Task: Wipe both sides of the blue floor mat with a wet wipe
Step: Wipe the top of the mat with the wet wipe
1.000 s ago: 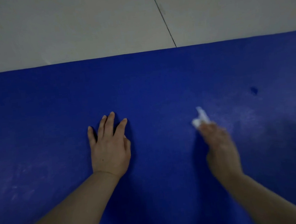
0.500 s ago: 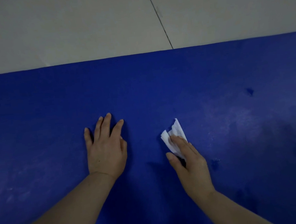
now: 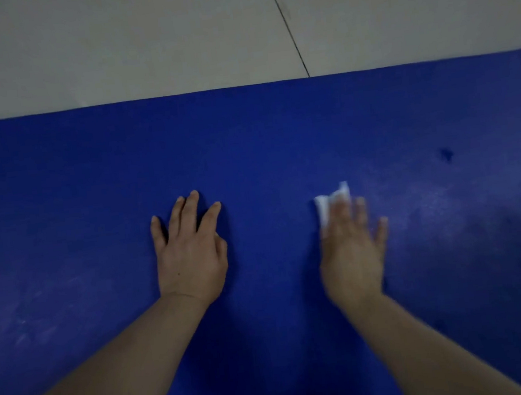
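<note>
The blue floor mat (image 3: pixel 247 141) lies flat and fills most of the view. My left hand (image 3: pixel 191 253) rests on it palm down with fingers spread, left of centre. My right hand (image 3: pixel 351 245) is blurred by motion, fingers straight, pressing a white wet wipe (image 3: pixel 330 202) onto the mat. The wipe sticks out from under the fingertips at the far left side of the hand. Pale wipe streaks show on the mat to the right of that hand.
Grey floor tiles (image 3: pixel 139 39) with a dark joint line (image 3: pixel 286 24) lie beyond the mat's far edge. A small dark spot (image 3: pixel 447 154) marks the mat at the right. Faint whitish smears (image 3: pixel 34 317) sit at the lower left.
My right hand swept the wipe left toward my left hand, then back to the right and a little farther away. My left hand has stayed put.
</note>
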